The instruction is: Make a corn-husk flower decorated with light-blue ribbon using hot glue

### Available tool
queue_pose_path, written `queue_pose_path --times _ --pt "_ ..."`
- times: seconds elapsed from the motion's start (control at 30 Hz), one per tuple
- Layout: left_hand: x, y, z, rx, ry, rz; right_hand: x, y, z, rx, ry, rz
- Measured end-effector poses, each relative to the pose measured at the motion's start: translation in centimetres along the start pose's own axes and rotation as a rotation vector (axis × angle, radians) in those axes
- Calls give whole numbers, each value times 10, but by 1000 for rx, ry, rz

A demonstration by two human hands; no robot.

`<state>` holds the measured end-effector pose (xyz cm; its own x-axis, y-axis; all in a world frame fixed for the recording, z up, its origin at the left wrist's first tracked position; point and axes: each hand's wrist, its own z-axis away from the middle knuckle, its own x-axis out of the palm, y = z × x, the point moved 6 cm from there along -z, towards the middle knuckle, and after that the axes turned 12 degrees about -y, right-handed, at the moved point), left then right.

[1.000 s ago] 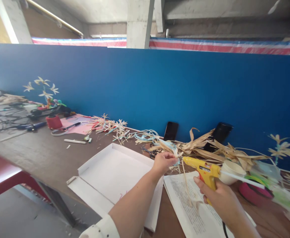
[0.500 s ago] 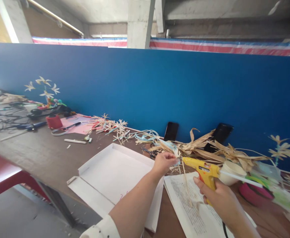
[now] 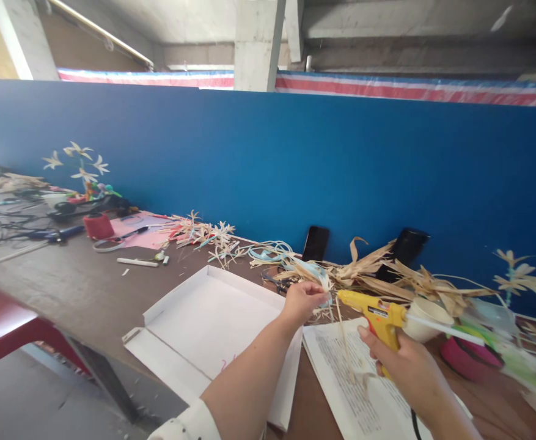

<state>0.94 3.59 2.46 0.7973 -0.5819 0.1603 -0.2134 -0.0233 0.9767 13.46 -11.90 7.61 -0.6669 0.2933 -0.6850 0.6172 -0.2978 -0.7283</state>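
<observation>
The flower [image 3: 325, 283] is at the fingertips of the left hand [image 3: 301, 301], just left of the nozzle of the glue gun [image 3: 368, 307], which the right hand [image 3: 403, 360] aims at it. The gun's long axis runs nearly across the view, dipping to the right, where a glue stick [image 3: 446, 330] juts from its back; whether nozzle and flower touch I cannot tell. The left grip is pinched together on the flower and is the nearer hand to it; the right grip is clamped round the gun's handle. Below the gun, printed pages [image 3: 321, 348] lie on the brown surface [image 3: 84, 275], with a shallow white box [image 3: 194, 318] under the left forearm. Husks [image 3: 426, 284], a phone [image 3: 316, 243] and a cup [image 3: 428, 319] crowd the far edge, before a blue panel [image 3: 249, 159]. A red spool [image 3: 98, 227] stands farther left; a red chair [image 3: 6, 324] sits by the near edge, and beyond the panel rises a concrete pillar [image 3: 256, 43].
</observation>
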Motion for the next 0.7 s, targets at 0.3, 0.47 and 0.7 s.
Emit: queue_pose_path --times 0.3,0.47,0.7 --pt "0 -4 -4 26 -7 32 1 1 0 1 -2 -4" --pt "0 -5 -3 17 0 52 1 1 0 10 -5 -8" --pt "0 -9 -6 22 -1 59 0 0 0 1 -3 -15"
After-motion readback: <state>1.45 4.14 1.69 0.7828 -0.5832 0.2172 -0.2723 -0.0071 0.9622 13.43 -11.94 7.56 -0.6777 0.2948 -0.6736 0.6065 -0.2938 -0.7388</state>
